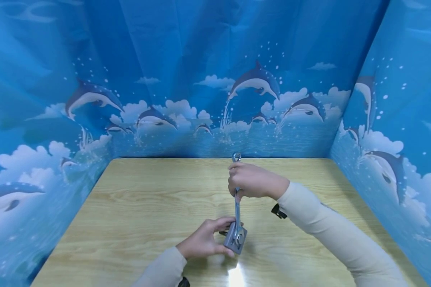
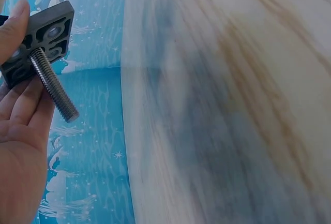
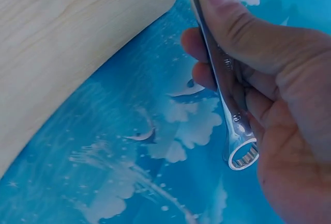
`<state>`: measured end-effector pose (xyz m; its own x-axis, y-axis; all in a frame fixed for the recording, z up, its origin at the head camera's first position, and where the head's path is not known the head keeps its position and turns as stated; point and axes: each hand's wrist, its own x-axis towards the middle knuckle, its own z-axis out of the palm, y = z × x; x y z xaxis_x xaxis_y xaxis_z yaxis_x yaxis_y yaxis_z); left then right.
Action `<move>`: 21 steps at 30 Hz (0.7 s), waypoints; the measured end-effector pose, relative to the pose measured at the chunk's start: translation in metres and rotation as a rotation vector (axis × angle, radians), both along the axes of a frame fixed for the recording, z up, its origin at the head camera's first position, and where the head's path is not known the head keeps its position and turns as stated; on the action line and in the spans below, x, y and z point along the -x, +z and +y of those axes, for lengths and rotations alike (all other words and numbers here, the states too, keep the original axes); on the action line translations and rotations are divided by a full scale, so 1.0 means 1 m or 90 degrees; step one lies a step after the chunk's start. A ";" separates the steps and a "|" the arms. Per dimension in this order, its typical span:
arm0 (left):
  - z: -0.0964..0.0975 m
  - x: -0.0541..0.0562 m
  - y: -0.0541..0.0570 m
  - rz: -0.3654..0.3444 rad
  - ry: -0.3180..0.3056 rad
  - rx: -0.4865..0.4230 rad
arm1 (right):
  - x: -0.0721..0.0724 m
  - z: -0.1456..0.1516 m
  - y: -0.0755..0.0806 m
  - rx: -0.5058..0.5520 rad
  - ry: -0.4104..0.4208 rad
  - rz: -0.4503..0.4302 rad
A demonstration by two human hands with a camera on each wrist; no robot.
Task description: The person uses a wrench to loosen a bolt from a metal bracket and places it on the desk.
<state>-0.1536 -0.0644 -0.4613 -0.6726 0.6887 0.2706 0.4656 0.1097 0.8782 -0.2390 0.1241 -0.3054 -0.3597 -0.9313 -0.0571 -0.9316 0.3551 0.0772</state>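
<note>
My left hand (image 1: 204, 241) holds a small grey square plate (image 1: 228, 244) by its edges, thumb on one side and fingers on the other. A bolt head (image 1: 239, 239) sits on the plate's upper face. Its threaded shank (image 2: 54, 87) sticks out from the ribbed underside in the left wrist view. My right hand (image 1: 253, 179) grips a long shiny wrench (image 3: 221, 81) near its far end, where a toothed ring shows past the palm. The wrench's lower end lies at the bolt head; how it fits there is too small to tell.
Under both hands is a light wood-grain table (image 1: 147, 199). Blue sheets (image 1: 186, 79) printed with dolphins and clouds stand along its back and sides. A black strap end (image 1: 279, 211) hangs under the right sleeve. A bright reflection lies near the table's front.
</note>
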 end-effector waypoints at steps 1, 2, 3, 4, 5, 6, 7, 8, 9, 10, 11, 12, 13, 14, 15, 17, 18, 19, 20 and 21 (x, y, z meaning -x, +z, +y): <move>0.001 0.000 0.000 -0.001 -0.003 -0.002 | -0.002 -0.002 0.002 -0.006 0.007 0.014; 0.002 0.000 0.000 -0.003 -0.007 -0.005 | -0.005 -0.004 0.004 -0.010 0.012 0.025; 0.002 0.001 0.001 -0.004 -0.010 -0.008 | -0.007 -0.006 0.005 -0.011 0.014 0.030; 0.003 0.001 0.001 -0.007 -0.014 -0.010 | -0.008 -0.006 0.007 -0.015 0.015 0.034; 0.004 0.001 0.002 -0.009 -0.016 -0.012 | -0.010 -0.007 0.008 -0.017 0.015 0.038; 0.004 0.001 0.002 -0.012 -0.018 -0.011 | -0.011 -0.006 0.009 -0.017 0.014 0.039; 0.004 0.001 0.002 -0.012 -0.017 -0.008 | -0.011 -0.005 0.009 -0.014 0.012 0.039; 0.004 0.001 0.002 -0.014 -0.016 -0.004 | -0.010 -0.003 0.009 -0.010 0.009 0.038; 0.003 0.001 0.003 -0.014 -0.013 0.000 | -0.009 0.000 0.009 -0.003 0.003 0.035; 0.003 0.002 0.003 -0.019 -0.010 0.003 | -0.007 0.003 0.008 0.004 -0.003 0.031; 0.002 0.002 0.003 -0.023 -0.006 0.005 | -0.005 0.008 0.007 0.013 -0.011 0.023; 0.001 0.002 0.003 -0.035 -0.002 0.005 | -0.003 0.013 0.006 0.024 -0.020 0.015; 0.000 0.003 0.003 -0.050 0.003 0.003 | -0.001 0.018 0.005 0.035 -0.031 0.002; -0.001 0.003 0.003 -0.067 0.008 -0.006 | 0.002 0.025 0.004 0.048 -0.044 -0.012; -0.003 0.004 0.003 -0.086 0.013 -0.015 | 0.004 0.031 0.003 0.061 -0.059 -0.032; -0.006 0.005 0.002 -0.117 0.029 -0.037 | 0.007 0.045 0.000 0.090 -0.097 -0.072; -0.007 0.006 0.002 -0.133 0.039 -0.049 | 0.008 0.052 -0.004 0.109 -0.112 -0.095; -0.009 0.007 0.002 -0.140 0.049 -0.062 | 0.009 0.059 -0.007 0.129 -0.131 -0.121; -0.011 0.009 0.001 -0.142 0.059 -0.070 | 0.009 0.066 -0.012 0.151 -0.148 -0.146; -0.012 0.010 0.001 -0.143 0.071 -0.076 | 0.009 0.072 -0.017 0.172 -0.166 -0.172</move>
<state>-0.1637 -0.0764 -0.4603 -0.7945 0.5795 0.1812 0.2492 0.0391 0.9677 -0.2484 0.1961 -0.3227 -0.5889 -0.8066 0.0505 -0.7828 0.5538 -0.2837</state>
